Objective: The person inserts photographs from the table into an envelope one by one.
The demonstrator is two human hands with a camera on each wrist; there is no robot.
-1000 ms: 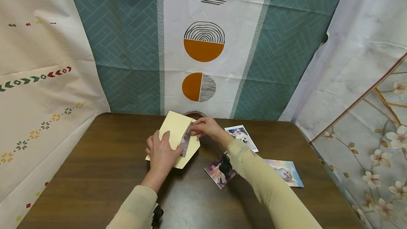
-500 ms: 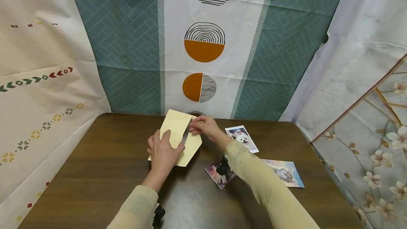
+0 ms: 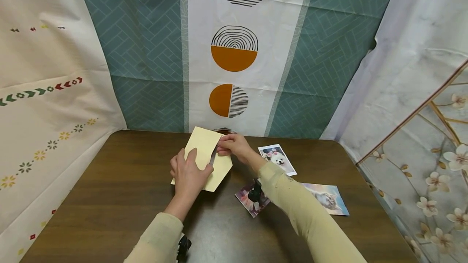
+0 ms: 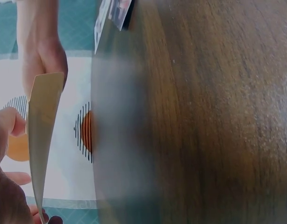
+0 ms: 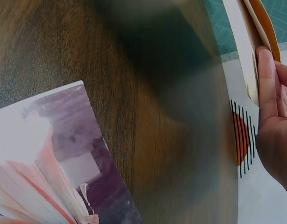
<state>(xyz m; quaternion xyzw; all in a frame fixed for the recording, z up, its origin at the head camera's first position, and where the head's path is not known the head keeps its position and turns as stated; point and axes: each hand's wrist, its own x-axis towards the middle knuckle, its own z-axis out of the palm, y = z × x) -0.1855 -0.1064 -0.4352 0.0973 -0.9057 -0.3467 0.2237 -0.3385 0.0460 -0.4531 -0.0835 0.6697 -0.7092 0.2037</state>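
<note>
A pale yellow envelope (image 3: 201, 144) is held tilted above the far part of the table. My left hand (image 3: 190, 175) grips its left side, thumb across the front; in the left wrist view fingers show on both faces of the envelope (image 4: 43, 126). A dark strip of a photo card (image 3: 213, 156) shows at the envelope's mouth, the rest hidden inside. My right hand (image 3: 235, 146) pinches near the card's upper edge at this mouth. In the right wrist view the right hand's fingers (image 5: 267, 77) reach between the envelope's layers (image 5: 244, 46).
On the brown table (image 3: 120, 198) lie a white-dog photo card (image 3: 276, 158), a blue-toned animal card (image 3: 329, 199) and a purple card with a pink dress (image 3: 250, 201), partly covered by my right wrist's camera (image 3: 255, 192). A patterned cloth (image 3: 234, 108) hangs behind the table.
The photo card has slid further into the envelope, so a narrower strip shows. The envelope has shifted slightly right with my left hand. The loose cards have stayed put.
</note>
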